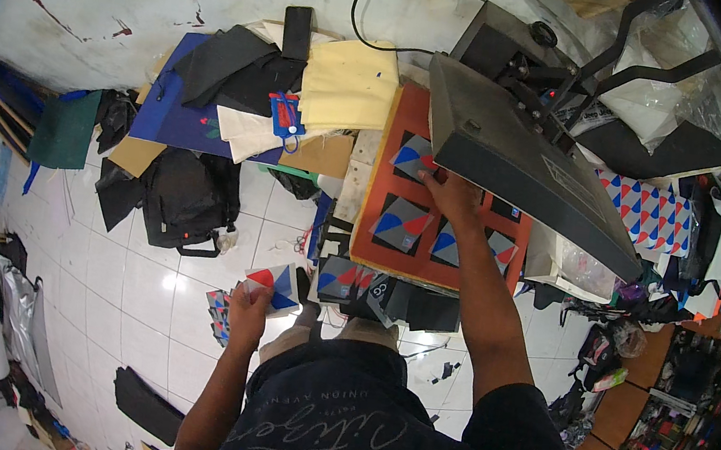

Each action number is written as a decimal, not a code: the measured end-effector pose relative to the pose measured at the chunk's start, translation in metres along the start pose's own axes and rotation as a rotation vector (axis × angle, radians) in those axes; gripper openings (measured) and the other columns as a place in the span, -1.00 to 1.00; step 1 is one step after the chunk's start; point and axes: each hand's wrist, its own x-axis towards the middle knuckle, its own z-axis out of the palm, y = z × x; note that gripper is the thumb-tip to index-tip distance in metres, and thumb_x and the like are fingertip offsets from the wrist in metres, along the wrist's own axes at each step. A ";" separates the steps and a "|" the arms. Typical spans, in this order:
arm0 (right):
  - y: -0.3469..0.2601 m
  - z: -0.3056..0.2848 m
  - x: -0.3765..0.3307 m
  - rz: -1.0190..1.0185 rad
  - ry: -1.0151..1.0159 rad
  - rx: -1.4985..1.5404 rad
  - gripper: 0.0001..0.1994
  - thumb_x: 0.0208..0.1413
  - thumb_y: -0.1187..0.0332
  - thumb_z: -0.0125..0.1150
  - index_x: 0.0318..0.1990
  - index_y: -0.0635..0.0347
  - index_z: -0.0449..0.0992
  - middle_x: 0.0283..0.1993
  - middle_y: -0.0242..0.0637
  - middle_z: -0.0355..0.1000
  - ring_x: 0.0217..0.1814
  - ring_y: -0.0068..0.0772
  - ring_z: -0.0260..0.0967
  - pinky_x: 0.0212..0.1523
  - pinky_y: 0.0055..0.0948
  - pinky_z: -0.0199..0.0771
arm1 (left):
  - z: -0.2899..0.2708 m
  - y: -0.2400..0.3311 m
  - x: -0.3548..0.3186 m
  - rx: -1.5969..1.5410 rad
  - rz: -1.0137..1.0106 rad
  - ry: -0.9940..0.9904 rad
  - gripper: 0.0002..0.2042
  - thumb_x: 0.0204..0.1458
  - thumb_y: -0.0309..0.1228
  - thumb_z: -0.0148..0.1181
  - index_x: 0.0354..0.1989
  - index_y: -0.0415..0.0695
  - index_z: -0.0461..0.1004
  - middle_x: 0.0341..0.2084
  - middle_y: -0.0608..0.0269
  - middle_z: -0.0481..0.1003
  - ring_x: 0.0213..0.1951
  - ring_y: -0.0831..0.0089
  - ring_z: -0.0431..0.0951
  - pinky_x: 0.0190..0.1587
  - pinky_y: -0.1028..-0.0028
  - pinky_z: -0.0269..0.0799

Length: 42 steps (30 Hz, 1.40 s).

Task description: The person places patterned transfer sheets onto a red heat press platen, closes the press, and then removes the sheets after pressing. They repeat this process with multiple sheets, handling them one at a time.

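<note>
Brushing the raised press plate, if hot, could burn the right hand — whether it grips the patch, I cannot tell. The left hand pinches a printed sheet.

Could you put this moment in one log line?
Left hand: holds sheet | Right hand: at far-left square on orange bed | Press lid: raised

Left hand holds a sheet; right hand reaches a panel.
</note>
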 end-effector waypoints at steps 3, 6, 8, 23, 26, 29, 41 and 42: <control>0.000 0.000 0.000 0.003 -0.008 0.016 -0.37 -0.04 -0.15 0.26 0.08 0.10 0.41 0.08 -0.02 0.39 0.19 0.06 0.29 0.15 -0.07 0.27 | 0.003 0.007 -0.006 -0.053 -0.023 -0.021 -0.79 0.09 -0.43 0.18 -0.16 -0.29 0.46 -0.36 0.19 0.55 -0.35 0.50 0.52 -0.27 0.49 0.43; 0.002 0.000 0.000 -0.005 -0.008 0.048 -0.39 -0.04 -0.13 0.27 0.06 0.11 0.42 0.06 -0.03 0.40 0.18 0.05 0.30 0.13 -0.08 0.28 | 0.004 0.008 -0.008 -0.064 -0.017 -0.016 -0.78 0.09 -0.42 0.19 -0.16 -0.29 0.46 -0.38 0.19 0.55 -0.36 0.50 0.52 -0.28 0.49 0.43; 0.001 -0.002 -0.001 -0.003 -0.024 0.068 -0.40 -0.03 -0.12 0.27 0.04 0.12 0.43 0.05 -0.04 0.40 0.17 0.04 0.31 0.13 -0.08 0.28 | 0.004 0.013 -0.009 -0.057 -0.006 -0.020 -0.78 0.08 -0.42 0.19 -0.18 -0.30 0.46 -0.39 0.19 0.55 -0.36 0.50 0.52 -0.29 0.49 0.43; 0.009 0.013 0.001 -0.029 0.036 0.068 -0.45 -0.02 -0.06 0.28 0.04 0.10 0.44 -0.06 -0.08 0.48 0.04 -0.04 0.43 0.00 -0.14 0.41 | -0.001 0.008 -0.007 -0.004 0.021 -0.027 -0.84 0.09 -0.47 0.17 -0.19 -0.27 0.48 -0.38 0.23 0.55 -0.35 0.53 0.52 -0.29 0.52 0.42; 0.006 0.011 0.001 0.004 -0.005 0.098 -0.45 -0.02 -0.05 0.29 0.03 0.11 0.44 -0.08 -0.08 0.48 0.03 -0.04 0.43 0.00 -0.13 0.41 | -0.002 -0.005 -0.004 -0.145 0.006 -0.043 -0.83 0.09 -0.46 0.18 -0.18 -0.27 0.48 -0.37 0.22 0.55 -0.34 0.53 0.52 -0.29 0.52 0.42; 0.001 0.000 0.000 -0.009 -0.026 0.092 -0.46 -0.03 -0.04 0.30 0.02 0.12 0.45 -0.08 -0.07 0.47 0.03 -0.04 0.42 0.00 -0.13 0.40 | -0.001 0.002 -0.006 -0.157 0.017 -0.053 -0.82 0.09 -0.45 0.18 -0.18 -0.28 0.48 -0.37 0.22 0.55 -0.34 0.52 0.52 -0.28 0.50 0.42; -0.003 -0.008 0.001 -0.060 -0.010 0.105 -0.42 -0.03 -0.06 0.30 0.04 0.16 0.41 -0.05 -0.03 0.44 0.06 0.04 0.39 0.02 -0.09 0.39 | -0.003 0.008 -0.008 -0.082 0.029 -0.036 -0.80 0.09 -0.45 0.16 -0.15 -0.29 0.47 -0.36 0.21 0.55 -0.34 0.52 0.52 -0.25 0.50 0.42; -0.004 -0.009 0.002 -0.054 -0.020 0.092 -0.41 -0.03 -0.05 0.30 0.05 0.17 0.40 -0.05 -0.03 0.44 0.06 0.04 0.40 0.02 -0.09 0.39 | -0.003 0.007 -0.007 -0.090 0.026 -0.039 -0.80 0.09 -0.45 0.17 -0.16 -0.29 0.48 -0.36 0.21 0.55 -0.34 0.52 0.52 -0.25 0.51 0.42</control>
